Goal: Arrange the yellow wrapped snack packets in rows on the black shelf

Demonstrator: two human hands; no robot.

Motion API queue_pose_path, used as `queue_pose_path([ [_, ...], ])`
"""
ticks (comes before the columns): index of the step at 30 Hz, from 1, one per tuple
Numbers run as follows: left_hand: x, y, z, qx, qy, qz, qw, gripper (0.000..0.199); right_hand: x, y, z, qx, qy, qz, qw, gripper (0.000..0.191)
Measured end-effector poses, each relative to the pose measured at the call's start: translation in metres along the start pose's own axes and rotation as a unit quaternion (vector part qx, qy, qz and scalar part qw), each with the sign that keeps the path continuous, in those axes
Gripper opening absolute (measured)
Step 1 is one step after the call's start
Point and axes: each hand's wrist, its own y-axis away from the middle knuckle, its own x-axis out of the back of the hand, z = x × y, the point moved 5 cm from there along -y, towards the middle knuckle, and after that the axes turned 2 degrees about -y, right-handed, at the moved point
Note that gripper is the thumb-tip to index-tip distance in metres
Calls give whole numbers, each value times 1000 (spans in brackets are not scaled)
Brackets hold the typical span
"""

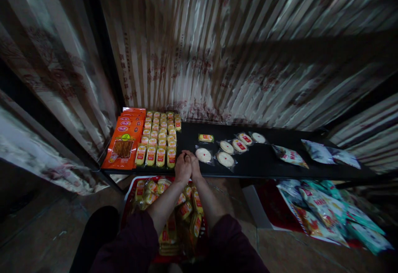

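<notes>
Left hand point(183, 168) and right hand point(195, 165) pressed together over front edge of black shelf point(186, 136), centre of frame; whether anything is held between palms cannot be told. Yellow cake packs point(161, 157) set in rows just beside left hand, left of centre; orange packets point(122, 144) stacked farther left. White round packets point(203, 154) scattered right of hands, single yellow pack point(205, 138) laid behind. Red basket point(129, 194) filled with loose cake packs point(185, 210), bottom centre, partly hidden by forearms. Bags point(290, 156) laid on shelf toward right of frame.
</notes>
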Motion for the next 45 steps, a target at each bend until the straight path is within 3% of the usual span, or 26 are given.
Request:
queue_pose_path([
  [8,17,27,3,-40,-30,-30,998,39,8,29,-10,-35,-150,35,988,33],
  [14,27,48,-2,-67,-49,-52,995,42,9,54,-21,-41,-161,44,985,35],
  [19,35,70,-17,-125,-38,-78,988,42,11,86,-36,-8,-138,43,989,42],
  [23,41,88,-39,-133,-108,-109,979,40,2,118,-40,-12,-112,10,994,44],
  [30,57,125,-106,-62,-244,-139,958,32,-42,186,-26,-84,-42,-122,988,33],
  [33,59,139,-123,-61,-264,-157,950,30,-59,210,-20,-104,-11,-176,979,34],
  [39,64,151,-138,-98,-200,-105,969,35,-62,229,-8,-147,-5,-137,980,36],
  [42,67,153,-151,-66,-165,-55,983,39,-56,226,-3,-182,-43,-85,979,35],
  [45,69,157,-159,-24,-119,-17,992,45,-52,225,5,-245,-124,-46,960,32],
])
